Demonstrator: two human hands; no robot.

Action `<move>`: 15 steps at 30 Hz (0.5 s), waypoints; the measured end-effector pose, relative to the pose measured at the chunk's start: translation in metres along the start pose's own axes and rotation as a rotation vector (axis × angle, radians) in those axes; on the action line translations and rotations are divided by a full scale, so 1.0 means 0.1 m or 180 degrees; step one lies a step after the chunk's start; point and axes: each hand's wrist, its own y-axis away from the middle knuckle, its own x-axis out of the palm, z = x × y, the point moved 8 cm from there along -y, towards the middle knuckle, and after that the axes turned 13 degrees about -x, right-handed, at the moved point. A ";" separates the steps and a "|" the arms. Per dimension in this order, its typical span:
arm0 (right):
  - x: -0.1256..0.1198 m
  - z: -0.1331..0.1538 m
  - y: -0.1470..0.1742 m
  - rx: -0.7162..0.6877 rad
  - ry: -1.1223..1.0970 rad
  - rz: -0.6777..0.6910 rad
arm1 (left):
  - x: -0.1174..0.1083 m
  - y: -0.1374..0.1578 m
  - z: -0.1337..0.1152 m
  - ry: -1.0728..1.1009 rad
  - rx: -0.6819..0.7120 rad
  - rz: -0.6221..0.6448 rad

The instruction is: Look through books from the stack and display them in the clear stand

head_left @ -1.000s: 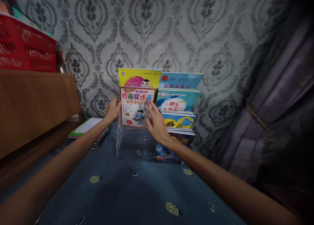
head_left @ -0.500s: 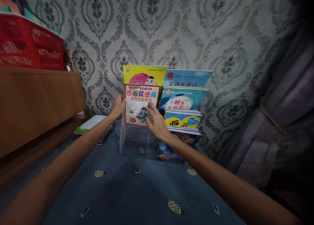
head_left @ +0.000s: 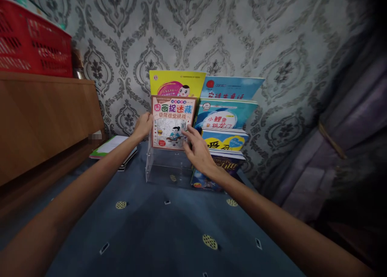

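Note:
A pinkish-brown picture book (head_left: 169, 122) with colourful Chinese lettering leans upright in a clear tiered acrylic stand (head_left: 160, 168). My left hand (head_left: 143, 125) is closed on the book's left edge, its fingertips hidden behind. On the lower right of the cover, the slightly spread fingers of my right hand (head_left: 198, 148) rest against the front. Behind this book stands a taller yellow book (head_left: 178, 79). To the right, a blue book (head_left: 236, 85), a teal book (head_left: 232, 110), yellow-and-blue books (head_left: 226, 140) and dark blue books (head_left: 205, 180) are stepped on tiers.
Left of the stand lies a low stack of books (head_left: 113, 145). A wooden cabinet (head_left: 45, 120) carries a red plastic basket (head_left: 36, 39). Patterned wallpaper (head_left: 181, 35) rises behind, and a grey curtain (head_left: 326, 136) hangs at the right. Dark blue patterned cloth (head_left: 151, 232) covers the surface.
My right hand has slid a little right and down on the cover, showing more of its picture. The left hand keeps its place at the edge. The whole view has shifted slightly.

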 end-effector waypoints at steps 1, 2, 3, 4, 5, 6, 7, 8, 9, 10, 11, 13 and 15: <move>-0.01 0.01 0.04 0.0010 -0.0027 0.0006 | 0.00 0.01 0.00 0.0011 0.0008 -0.0005; -0.02 0.02 0.09 0.0026 -0.0061 0.0020 | 0.00 0.02 0.01 0.0027 0.0016 -0.0008; -0.03 0.04 0.14 0.0040 -0.0095 0.0045 | 0.00 0.02 0.01 0.0049 0.0027 -0.0010; -0.03 0.06 0.20 0.0049 -0.0125 0.0080 | 0.00 0.03 0.01 0.0080 0.0040 -0.0009; -0.02 0.08 0.26 0.0049 -0.0148 0.0122 | 0.00 0.03 0.02 0.0118 0.0050 -0.0005; -0.01 0.11 0.31 0.0042 -0.0166 0.0171 | 0.00 0.03 0.02 0.0161 0.0059 -0.0001; 0.00 0.14 0.37 0.0031 -0.0183 0.0223 | 0.00 0.03 0.03 0.0203 0.0066 0.0003; 0.02 0.17 0.43 0.0018 -0.0202 0.0276 | 0.01 0.04 0.03 0.0238 0.0069 0.0005; 0.04 0.20 0.48 0.0009 -0.0223 0.0331 | 0.01 0.04 0.03 0.0262 0.0070 0.0008; 0.06 0.23 0.53 0.0007 -0.0243 0.0381 | 0.00 0.05 0.03 0.0274 0.0075 0.0007; 0.08 0.24 0.57 0.0008 -0.0263 0.0426 | 0.00 0.06 0.03 0.0271 0.0083 0.0000; 0.11 0.27 0.64 0.0025 -0.0319 0.0499 | -0.01 0.08 0.03 0.0227 0.0098 -0.0026; 0.15 0.28 0.70 0.0059 -0.0381 0.0553 | -0.03 0.09 0.05 0.0180 0.0096 -0.0063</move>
